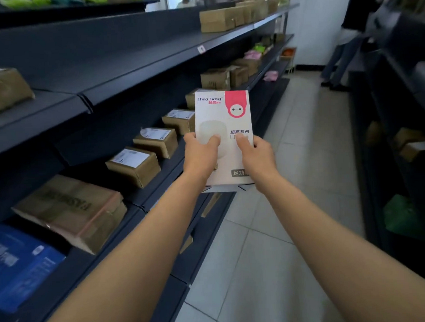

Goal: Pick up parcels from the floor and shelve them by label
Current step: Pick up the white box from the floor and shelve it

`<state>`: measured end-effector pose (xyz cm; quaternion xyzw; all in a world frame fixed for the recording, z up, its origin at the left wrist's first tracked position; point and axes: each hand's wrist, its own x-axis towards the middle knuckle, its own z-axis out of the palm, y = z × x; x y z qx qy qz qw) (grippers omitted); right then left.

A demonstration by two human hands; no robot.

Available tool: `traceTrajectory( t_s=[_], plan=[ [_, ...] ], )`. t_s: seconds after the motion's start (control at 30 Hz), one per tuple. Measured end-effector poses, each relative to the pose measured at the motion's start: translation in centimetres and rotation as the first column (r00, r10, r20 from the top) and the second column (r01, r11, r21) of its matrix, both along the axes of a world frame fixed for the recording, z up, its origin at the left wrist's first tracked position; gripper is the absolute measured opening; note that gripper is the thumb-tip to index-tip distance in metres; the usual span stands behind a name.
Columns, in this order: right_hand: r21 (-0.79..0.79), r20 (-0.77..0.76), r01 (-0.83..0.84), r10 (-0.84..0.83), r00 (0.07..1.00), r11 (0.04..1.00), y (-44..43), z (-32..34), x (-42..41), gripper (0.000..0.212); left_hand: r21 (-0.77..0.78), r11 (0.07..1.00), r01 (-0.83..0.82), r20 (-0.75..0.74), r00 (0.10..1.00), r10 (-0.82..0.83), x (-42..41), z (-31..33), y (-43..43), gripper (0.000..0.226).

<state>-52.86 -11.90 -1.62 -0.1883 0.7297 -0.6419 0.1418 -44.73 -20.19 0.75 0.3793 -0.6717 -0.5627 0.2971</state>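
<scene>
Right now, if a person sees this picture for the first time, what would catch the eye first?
First, the white and pink box in the middle, held upright over the aisle by the left hand and the right hand. Next, the row of brown parcels with white labels on the dark shelf to the left. A blue package lies at the near left edge.

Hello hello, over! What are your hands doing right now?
Left hand and right hand both gripping white and red box, held upright in the aisle. Not shelved yet. Brown parcels line the shelf at left. Nothing blocking.
</scene>
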Motion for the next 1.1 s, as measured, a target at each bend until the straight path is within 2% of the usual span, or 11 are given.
traceTrajectory(
  t_s=[0.13,0.3,0.4,0.5,0.6,0.7,0.8,0.9,0.97,1.1],
  plan=[
    [0.010,0.001,0.008,-0.008,1.000,1.000,0.5,0.5,0.8,0.031,0.009,0.999,0.031,0.020,0.999,-0.032,0.9,0.8,0.4,0.035],
    [-0.028,-0.038,-0.033,0.032,0.999,0.999,0.7,1.9,1.1,0.028,0.002,1.000,-0.018,0.036,0.999,0.018,1.3,1.9,0.4,0.055],
    [-0.099,0.077,-0.025,0.033,0.996,0.995,1.0,2.9,0.4,0.036,-0.003,0.996,-0.088,0.011,0.996,0.088,1.4,2.5,0.1,0.052],
    [-0.135,0.062,-0.031,0.040,0.997,0.990,1.0,3.2,-0.6,0.027,-0.032,0.992,-0.119,0.011,0.993,0.119,1.3,2.8,0.1,0.049],
    [-0.158,0.090,-0.096,0.111,0.990,0.983,0.7,3.6,-1.5,0.016,-0.026,0.990,-0.139,-0.011,0.990,0.139,1.3,3.0,0.2,0.061],
    [-0.060,0.157,-0.200,0.207,0.966,0.978,0.4,4.2,-2.2,0.067,0.019,0.992,-0.128,-0.059,0.990,0.129,1.6,2.8,0.2,0.076],
    [0.056,0.233,-0.301,0.281,0.931,0.952,0.4,4.7,-2.3,0.090,0.001,0.992,-0.129,-0.068,0.989,0.128,1.8,2.8,0.2,0.073],
    [0.042,0.287,-0.330,0.305,0.908,0.943,0.2,4.7,-2.2,0.095,-0.150,0.978,-0.145,0.062,0.986,0.156,1.9,3.2,0.3,0.085],
    [0.035,0.298,-0.339,0.314,0.901,0.940,-0.1,4.6,-2.0,0.094,-0.238,0.963,-0.127,0.150,0.975,0.166,2.1,3.5,0.3,0.080],
    [0.035,0.266,-0.346,0.325,0.907,0.938,-0.5,4.6,-1.0,0.094,-0.252,0.962,-0.100,0.227,0.961,0.159,2.9,3.6,0.2,0.074]
  ],
)
